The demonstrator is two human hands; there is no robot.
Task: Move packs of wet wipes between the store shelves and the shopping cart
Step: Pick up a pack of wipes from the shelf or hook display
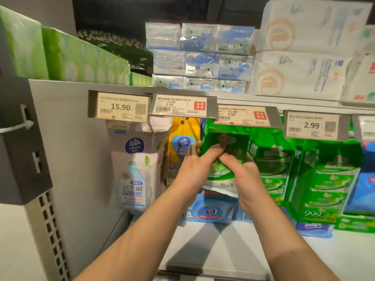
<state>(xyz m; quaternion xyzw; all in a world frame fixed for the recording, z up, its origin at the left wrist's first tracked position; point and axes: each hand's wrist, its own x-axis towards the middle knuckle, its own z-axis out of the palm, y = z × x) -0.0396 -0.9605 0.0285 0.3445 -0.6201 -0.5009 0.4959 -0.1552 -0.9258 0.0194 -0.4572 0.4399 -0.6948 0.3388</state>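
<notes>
Both my hands hold a green pack of wet wipes [227,145] upright at the shelf [213,244], under the price-tag rail. My left hand [195,167] grips its left edge, thumb across the front. My right hand [242,175] grips its lower right part, fingers curled onto the front. The pack's bottom is hidden behind my hands. A blue Vinda wipes pack [211,211] lies flat on the shelf below them.
A white Vinda pack [135,169] and a yellow pack [180,147] hang to the left. Green wipe bundles [328,185] fill the right. A Tempo pack [313,228] lies low right. Price tags [121,107] line the rail; tissue boxes [200,57] sit above. No cart in view.
</notes>
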